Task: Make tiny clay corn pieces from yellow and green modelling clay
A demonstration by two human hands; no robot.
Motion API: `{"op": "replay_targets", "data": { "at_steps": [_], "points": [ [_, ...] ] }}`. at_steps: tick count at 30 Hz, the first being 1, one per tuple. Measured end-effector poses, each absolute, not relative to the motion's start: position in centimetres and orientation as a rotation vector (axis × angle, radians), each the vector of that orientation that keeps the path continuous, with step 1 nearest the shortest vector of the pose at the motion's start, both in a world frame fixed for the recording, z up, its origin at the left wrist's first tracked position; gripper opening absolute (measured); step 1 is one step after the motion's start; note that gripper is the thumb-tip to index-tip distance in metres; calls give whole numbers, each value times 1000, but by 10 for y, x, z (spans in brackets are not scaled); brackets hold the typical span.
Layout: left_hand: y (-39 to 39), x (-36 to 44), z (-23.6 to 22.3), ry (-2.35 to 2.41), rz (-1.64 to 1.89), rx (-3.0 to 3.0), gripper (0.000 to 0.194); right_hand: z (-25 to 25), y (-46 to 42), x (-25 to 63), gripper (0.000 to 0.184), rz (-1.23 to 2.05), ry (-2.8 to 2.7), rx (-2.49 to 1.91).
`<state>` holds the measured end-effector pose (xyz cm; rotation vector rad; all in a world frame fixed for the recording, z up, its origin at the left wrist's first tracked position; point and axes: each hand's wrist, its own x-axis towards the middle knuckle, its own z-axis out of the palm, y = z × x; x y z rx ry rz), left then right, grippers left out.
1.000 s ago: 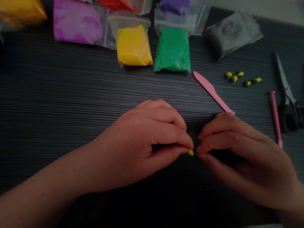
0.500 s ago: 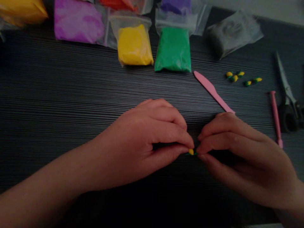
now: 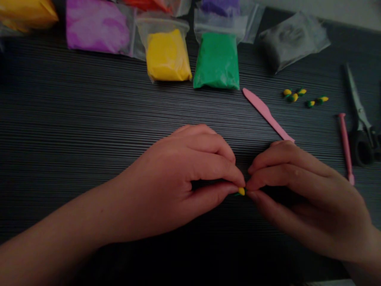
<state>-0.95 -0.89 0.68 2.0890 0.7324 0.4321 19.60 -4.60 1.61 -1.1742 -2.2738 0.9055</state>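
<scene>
A tiny yellow and green clay piece [image 3: 241, 191] sits between my two hands, low and right of centre. My left hand [image 3: 193, 171] pinches its yellow part between thumb and forefinger. From the other side, the thumb and forefinger of my right hand [image 3: 300, 190] close on its green end; the fingertips cover part of the green clay. Several similar yellow and green clay pieces [image 3: 294, 97] lie on the dark table beyond my right hand. Just past that hand's knuckles lies a pink plastic clay knife [image 3: 268, 114].
Along the back lie bags of yellow clay [image 3: 168, 55], green clay [image 3: 217, 59], purple-pink clay [image 3: 98, 26] and dark grey clay [image 3: 293, 39]. Scissors with black handles [image 3: 361, 119] and a slim pink tool [image 3: 346, 149] rest at the right on the ribbed black table [image 3: 74, 111].
The fingertips have come slightly closer together, and the small clay piece has shifted a little to the right. Less green shows on its right side. The things on the table stay in place.
</scene>
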Motion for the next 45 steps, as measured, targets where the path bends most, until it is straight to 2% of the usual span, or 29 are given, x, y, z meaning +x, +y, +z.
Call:
{"op": "replay_targets", "data": {
  "at_steps": [12,20,33,45],
  "points": [
    [-12,-7,8,763,453,2057,15,16,-47,196,12,878,-2241,-1179],
    [-13,-5,9,776,487,2011,14,15,-50,198,22,854,-2132,-1229],
    [-18,-3,11,822,558,1921,16,19,-51,196,11,705,-2123,-1307],
    [-20,-1,12,922,651,1909,13,25,-54,195,15,573,-2170,-1238]
  ]
}}
